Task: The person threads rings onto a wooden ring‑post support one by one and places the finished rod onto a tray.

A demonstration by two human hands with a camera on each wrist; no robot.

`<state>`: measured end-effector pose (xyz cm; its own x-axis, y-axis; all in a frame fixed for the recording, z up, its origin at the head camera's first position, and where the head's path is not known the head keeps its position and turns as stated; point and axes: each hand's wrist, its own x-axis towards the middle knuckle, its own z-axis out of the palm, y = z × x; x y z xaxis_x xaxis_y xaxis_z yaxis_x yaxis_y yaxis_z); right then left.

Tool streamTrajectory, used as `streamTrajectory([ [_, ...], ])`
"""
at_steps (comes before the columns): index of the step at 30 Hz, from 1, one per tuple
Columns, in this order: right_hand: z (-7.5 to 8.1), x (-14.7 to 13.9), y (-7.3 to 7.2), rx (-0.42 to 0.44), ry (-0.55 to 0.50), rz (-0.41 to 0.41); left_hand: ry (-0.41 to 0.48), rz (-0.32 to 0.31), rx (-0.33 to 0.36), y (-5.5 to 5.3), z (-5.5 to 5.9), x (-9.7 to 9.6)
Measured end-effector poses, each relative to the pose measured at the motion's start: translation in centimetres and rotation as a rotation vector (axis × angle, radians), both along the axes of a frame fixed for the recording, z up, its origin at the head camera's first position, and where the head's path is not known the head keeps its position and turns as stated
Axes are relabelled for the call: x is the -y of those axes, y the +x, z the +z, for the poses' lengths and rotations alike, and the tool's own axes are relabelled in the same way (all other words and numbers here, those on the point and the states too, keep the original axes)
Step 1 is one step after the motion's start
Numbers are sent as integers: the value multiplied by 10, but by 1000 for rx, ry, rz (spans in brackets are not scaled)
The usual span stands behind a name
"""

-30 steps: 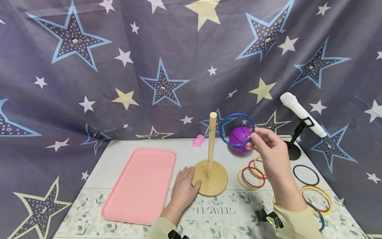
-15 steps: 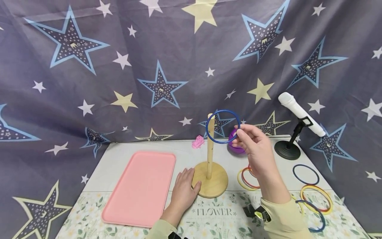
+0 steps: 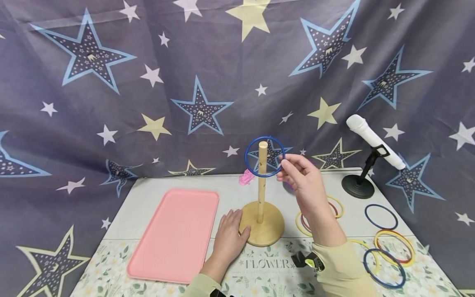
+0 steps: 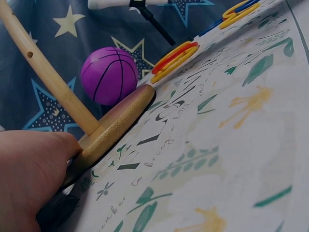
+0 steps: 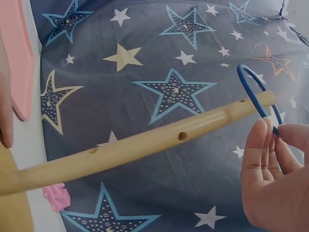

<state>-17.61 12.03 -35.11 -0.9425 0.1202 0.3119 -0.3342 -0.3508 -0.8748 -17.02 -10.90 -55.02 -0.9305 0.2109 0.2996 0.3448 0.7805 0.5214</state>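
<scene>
In the head view, a wooden post stands upright on a round wooden base. My right hand pinches a blue ring between thumb and fingers at its right side. The ring is tilted around the top end of the post: its near edge crosses in front of the wood, and its far edge passes behind the tip. The right wrist view has the same blue ring about the tip. My left hand rests on the base's left edge, fingers extended and thumb on top.
A pink tray lies at left. Behind the post are a small pink toy and a purple ball, mostly hidden by my right hand in the head view. Several coloured rings lie at right, near a white microphone on a black stand.
My right hand has carried the blue ring leftward from in front of the purple ball to the top of the post. My left hand has stayed on the base.
</scene>
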Motion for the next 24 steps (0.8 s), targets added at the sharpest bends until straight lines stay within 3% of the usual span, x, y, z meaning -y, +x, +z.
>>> streamTrajectory([
  [9, -12, 5, -3, 79, 2, 10, -8, 1, -24, -1, -1, -1],
  [19, -36, 1, -7, 144, 5, -10, -19, 3, 22, -2, -3, -1],
  [24, -47, 0, -10, 173, 10, -17, -26, 11, 10, -2, -2, -1],
])
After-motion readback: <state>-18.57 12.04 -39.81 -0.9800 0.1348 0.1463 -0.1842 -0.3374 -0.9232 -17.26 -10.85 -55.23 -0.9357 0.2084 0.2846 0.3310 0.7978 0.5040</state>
